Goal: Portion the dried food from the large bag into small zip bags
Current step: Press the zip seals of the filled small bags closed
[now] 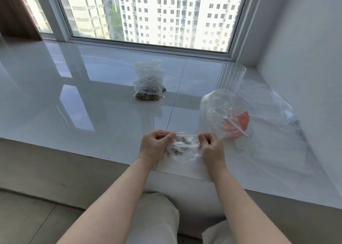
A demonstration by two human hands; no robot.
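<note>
Two hands pinch small zip bag, zip-edge left-right.

A small clear zip bag lay flat near the front edge of the glossy white sill, its zip strip stretched level between the two hands, holding a modest heap of mixed dried pieces in brown, pale and greenish tones. A filled small bag stood upright farther back, near the window, dark pieces settled at its base. The large clear bag sat slumped to the right, mouth open, apparently almost empty apart from orange-red pieces.
</note>
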